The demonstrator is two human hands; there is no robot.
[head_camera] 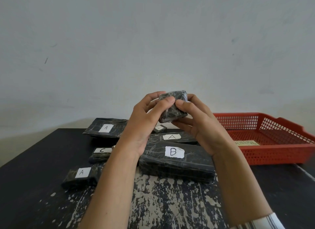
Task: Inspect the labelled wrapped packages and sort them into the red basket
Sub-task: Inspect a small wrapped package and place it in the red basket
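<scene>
A small black-wrapped package is held up above the table between my left hand and my right hand; both thumbs press on its near face and no label shows on it. Below on the black table lie more black-wrapped packages: a large one marked B, a flat one marked A, another A, a tiny A, a C and a near-left A. The red basket stands at the right, holding only a label strip.
The table is black with worn, flaking paint near its front middle. A plain grey wall rises behind it. The basket sits at the table's right edge, with a striped sleeve cuff at the lower right.
</scene>
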